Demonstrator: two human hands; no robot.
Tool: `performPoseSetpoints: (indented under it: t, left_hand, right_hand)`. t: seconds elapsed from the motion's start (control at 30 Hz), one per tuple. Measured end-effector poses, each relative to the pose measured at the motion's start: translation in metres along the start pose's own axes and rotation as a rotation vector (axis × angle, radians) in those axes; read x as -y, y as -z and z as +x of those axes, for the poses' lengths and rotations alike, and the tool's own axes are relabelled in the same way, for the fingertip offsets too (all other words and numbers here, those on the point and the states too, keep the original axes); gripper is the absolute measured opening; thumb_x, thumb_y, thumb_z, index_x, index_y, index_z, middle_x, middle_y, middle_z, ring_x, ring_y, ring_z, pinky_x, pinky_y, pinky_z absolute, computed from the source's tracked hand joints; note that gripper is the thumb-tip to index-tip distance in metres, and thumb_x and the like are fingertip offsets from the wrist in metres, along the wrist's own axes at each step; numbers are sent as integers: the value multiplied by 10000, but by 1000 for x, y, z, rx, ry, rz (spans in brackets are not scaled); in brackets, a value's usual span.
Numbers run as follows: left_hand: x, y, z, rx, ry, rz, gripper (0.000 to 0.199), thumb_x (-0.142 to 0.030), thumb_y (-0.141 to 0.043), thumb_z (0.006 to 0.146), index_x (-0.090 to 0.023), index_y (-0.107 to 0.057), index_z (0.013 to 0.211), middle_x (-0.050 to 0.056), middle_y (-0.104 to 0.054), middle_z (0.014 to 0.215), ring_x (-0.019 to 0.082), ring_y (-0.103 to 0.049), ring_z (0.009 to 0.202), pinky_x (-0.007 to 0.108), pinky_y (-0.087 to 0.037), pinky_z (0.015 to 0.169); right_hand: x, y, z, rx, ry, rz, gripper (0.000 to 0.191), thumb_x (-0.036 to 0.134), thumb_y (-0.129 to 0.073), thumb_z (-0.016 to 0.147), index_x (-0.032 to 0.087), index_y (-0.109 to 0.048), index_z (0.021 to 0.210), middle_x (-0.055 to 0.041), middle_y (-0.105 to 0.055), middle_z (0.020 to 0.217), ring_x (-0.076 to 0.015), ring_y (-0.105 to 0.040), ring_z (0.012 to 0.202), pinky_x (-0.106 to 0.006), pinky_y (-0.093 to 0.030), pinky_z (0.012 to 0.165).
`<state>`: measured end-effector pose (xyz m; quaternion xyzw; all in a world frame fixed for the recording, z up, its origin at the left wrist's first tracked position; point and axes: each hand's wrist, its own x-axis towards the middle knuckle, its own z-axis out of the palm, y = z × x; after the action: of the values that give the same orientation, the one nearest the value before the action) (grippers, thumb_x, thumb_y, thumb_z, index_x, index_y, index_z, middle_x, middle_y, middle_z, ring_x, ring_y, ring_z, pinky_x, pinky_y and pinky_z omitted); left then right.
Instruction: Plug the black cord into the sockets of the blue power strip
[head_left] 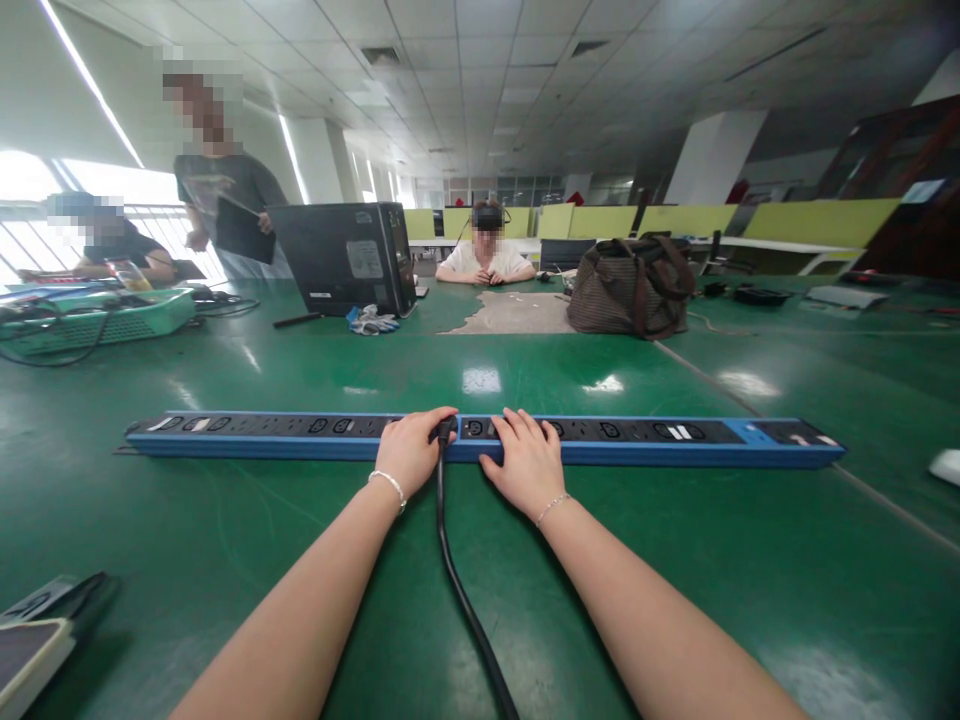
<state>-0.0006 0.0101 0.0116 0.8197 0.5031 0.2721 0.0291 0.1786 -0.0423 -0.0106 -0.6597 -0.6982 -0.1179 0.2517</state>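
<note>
A long blue power strip [637, 452] with black sockets lies crosswise on the green table [300, 520]. My left hand [410, 448] is closed on the black plug [445, 430] at the strip's middle, fingers curled over its top. From that plug a thick black cable [457, 585] runs down toward me, between my forearms. Just right of the plug, my right hand [527, 455] rests on the strip with its fingers spread, holding nothing. Whether the plug is fully seated in a socket is hidden by my left fingers.
Beyond the strip stand a black computer case [345, 258], gloves [373, 320], a brown bag [634, 287] and a green basket [150, 318]. A person [487, 255] sits opposite; two others are at the left. A device [34, 660] lies near left.
</note>
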Motion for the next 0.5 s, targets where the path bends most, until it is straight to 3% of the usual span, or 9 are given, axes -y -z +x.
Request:
performPoseSetpoints:
  t: [0.2, 0.5]
  left_hand:
    - [-4, -5, -5, -61, -20, 33, 335, -418, -467, 857, -303, -552, 1160, 42, -667, 1093, 234, -576, 1036, 406, -393, 898]
    - [-2, -10, -6, -81, -26, 42, 318, -390, -440, 879, -280, -540, 1160, 54, -667, 1079, 221, -574, 1026, 396, -379, 904]
  right_hand:
    - [2, -1, 3, -21, -12, 27, 489, 467, -548, 789, 208, -545, 1204, -92, -522, 1315, -254, -394, 1240, -467, -188, 1027]
    - [2, -1, 3, -18, -13, 30, 490, 469, -550, 789, 216, -549, 1209, -102, -528, 1307, -257, -400, 1237, -468, -189, 1026]
